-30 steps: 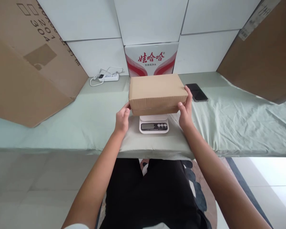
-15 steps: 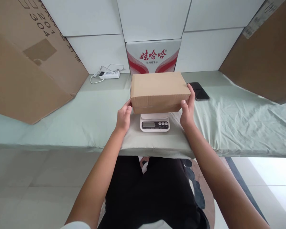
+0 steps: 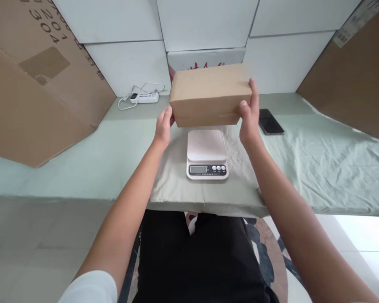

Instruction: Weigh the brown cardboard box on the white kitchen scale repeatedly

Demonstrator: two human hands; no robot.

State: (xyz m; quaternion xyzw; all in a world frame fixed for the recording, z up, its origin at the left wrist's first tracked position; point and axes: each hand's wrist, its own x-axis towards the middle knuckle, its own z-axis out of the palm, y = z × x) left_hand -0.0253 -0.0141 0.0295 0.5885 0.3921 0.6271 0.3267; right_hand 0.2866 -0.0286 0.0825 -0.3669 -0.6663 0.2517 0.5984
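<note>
A closed brown cardboard box is held up between both hands, slightly tilted, above and behind a white digital scale. My left hand grips its left end near the lower front corner, thumb in front, other fingers partly hidden. At the right end, my right hand clasps the box with the thumb on the front face and a finger along the side. The scale's platform is bare, and its display with several buttons faces me. The box hides part of the printed carton behind it.
A black phone lies right of my right hand. A white power strip with a cable sits at the back left. Large cardboard panels flank the green-covered table. A white carton with red print stands at the back.
Both hands have raised the cardboard box and moved it away from me, so the scale's platform has come into view. The scale and phone stay in place on the table.
</note>
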